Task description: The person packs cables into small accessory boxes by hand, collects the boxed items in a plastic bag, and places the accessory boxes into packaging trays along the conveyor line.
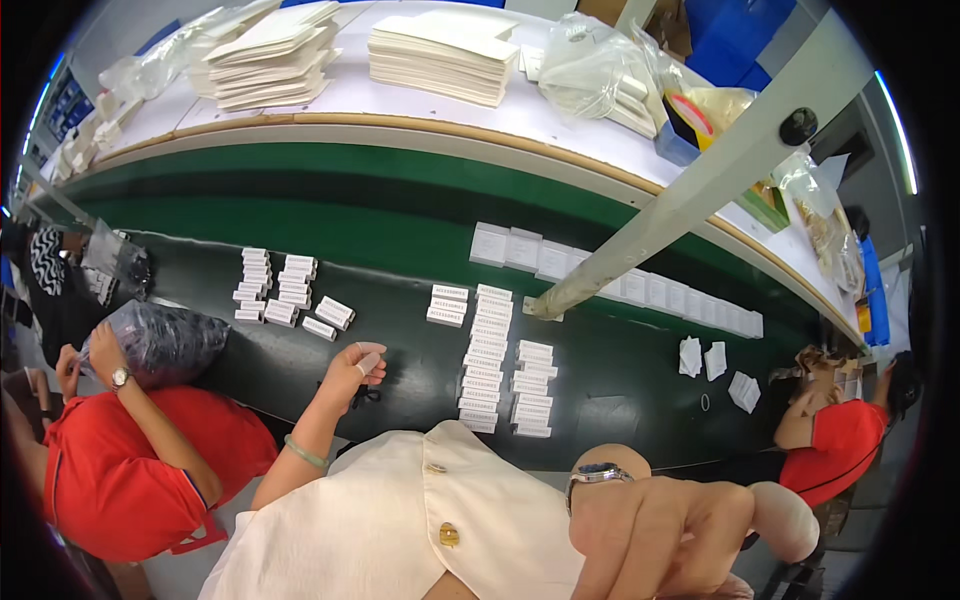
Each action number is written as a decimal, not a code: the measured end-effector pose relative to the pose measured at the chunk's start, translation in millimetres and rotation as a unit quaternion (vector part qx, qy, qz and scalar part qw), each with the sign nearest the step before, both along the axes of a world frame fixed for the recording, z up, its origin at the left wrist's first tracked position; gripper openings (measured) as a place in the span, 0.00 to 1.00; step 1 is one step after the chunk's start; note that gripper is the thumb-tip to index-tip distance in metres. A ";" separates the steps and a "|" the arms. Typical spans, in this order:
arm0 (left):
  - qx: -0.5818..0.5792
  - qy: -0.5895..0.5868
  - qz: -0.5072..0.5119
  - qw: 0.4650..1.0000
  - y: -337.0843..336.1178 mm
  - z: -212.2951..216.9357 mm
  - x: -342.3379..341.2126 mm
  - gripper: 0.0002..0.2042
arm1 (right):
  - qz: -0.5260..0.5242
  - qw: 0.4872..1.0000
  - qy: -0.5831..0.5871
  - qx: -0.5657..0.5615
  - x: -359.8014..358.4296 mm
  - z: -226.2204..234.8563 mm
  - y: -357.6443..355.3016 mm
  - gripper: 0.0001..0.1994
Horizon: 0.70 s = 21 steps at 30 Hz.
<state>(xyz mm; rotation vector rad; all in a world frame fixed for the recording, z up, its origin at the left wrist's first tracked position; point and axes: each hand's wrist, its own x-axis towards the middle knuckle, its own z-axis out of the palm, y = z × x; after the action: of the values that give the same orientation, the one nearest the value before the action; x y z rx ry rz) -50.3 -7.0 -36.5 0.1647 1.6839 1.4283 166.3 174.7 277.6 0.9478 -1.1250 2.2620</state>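
Note:
My left hand (358, 366) is over the dark table (410, 375), its fingers loosely curled and closed, with a pale cover on one digit. Nothing shows in it. Just below it lies a small black looped object (368, 394), partly hidden by the hand. My right hand (670, 535) is raised large and close at the lower right, a watch on its wrist and a pale cover on the thumb. Its fingers are bent inward, and whatever they hold is hidden. Small white boxes stand in columns in front of me (485, 355) and to the left (293, 285).
A slanted metal post (690, 185) crosses the right side. Behind it runs a row of white boxes (635, 285). Paper stacks (440, 55) and plastic bags (580, 75) fill a raised shelf. People in red sit left (150, 465) and right (845, 450); the left one handles a dark bag (165, 340).

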 end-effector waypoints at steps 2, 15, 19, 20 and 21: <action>-0.024 0.002 0.005 1.000 -5.5 -8.8 -0.3 0.11 | 0.031 0.999 0.025 -0.036 -5.8 -6.5 4.9 0.25; -0.192 0.383 -0.088 0.899 -24.4 -83.7 -81.8 0.12 | -0.092 0.987 -0.070 -0.111 -54.3 -70.9 41.3 0.37; -0.202 0.526 -0.120 0.818 -33.3 -105.2 -141.0 0.15 | -0.241 0.930 -0.269 0.068 -120.7 -135.9 68.1 0.16; -0.212 0.582 -0.139 0.773 -36.3 -112.4 -155.4 0.15 | -0.246 0.882 -0.391 0.098 -137.7 -159.8 72.7 0.14; -0.215 0.582 -0.169 0.766 -33.9 -118.2 -168.0 0.16 | -0.257 0.854 -0.432 0.134 -152.1 -206.0 82.7 0.14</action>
<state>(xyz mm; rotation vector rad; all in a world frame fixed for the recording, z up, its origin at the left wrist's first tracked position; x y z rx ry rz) -218.2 -40.9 -154.7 1.2280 2.7089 0.5481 14.2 257.4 71.6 -0.3857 -1.8121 2.0816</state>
